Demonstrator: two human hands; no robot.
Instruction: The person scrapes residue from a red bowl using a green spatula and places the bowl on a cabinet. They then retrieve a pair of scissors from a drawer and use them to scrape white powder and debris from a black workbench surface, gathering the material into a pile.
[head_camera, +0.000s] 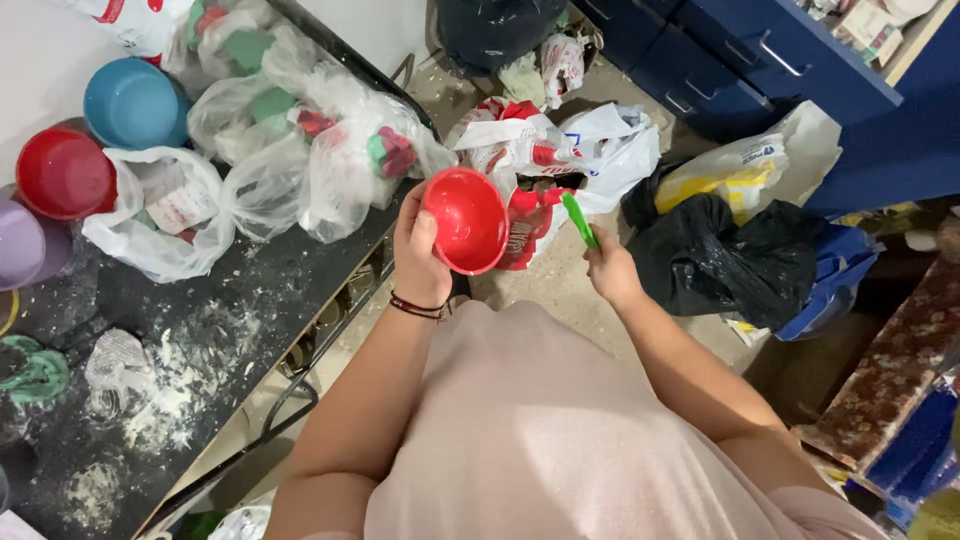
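While left hand (420, 250) grips one red bowl (465, 220), right fingers (600, 262) clamp one green spatula (579, 220).

Clear plastic bags (300, 150) crowded the table's (250, 300) far edge, with bowls (95, 140) blocking the left corner. Only the dusty patch nearer in lay open. On the floor (560, 290), white bags (590, 150) and black bags (720, 250) left a narrow strip free.
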